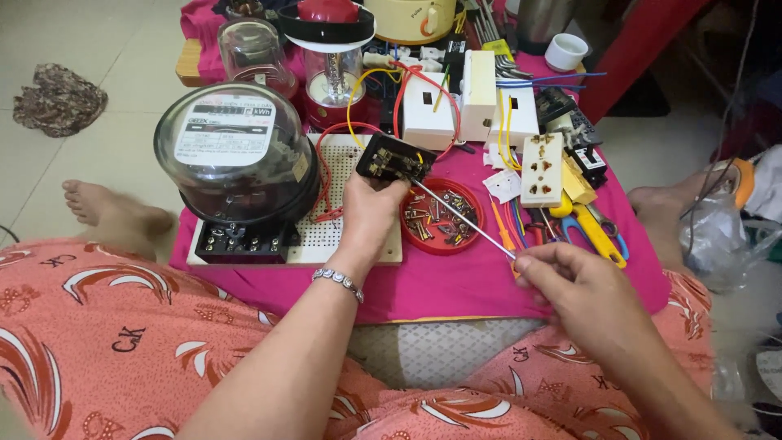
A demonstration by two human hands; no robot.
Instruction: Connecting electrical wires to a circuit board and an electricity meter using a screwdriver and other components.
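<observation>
Both hands busy: I'm gripping black socket (393,158) w/ left hand (368,213), right hand (570,287) fingers pinching screwdriver (463,218); tip may be slipping off above red dish (441,217).

Electric meter (236,155) on perforated board (358,244), left side of bench (440,281). Lid of screws (441,216) right of board. Socket strip (542,169) further right, pliers (599,232) in front of it. Two wall boxes (429,110) behind lid. Lantern (332,61) behind meter.
</observation>
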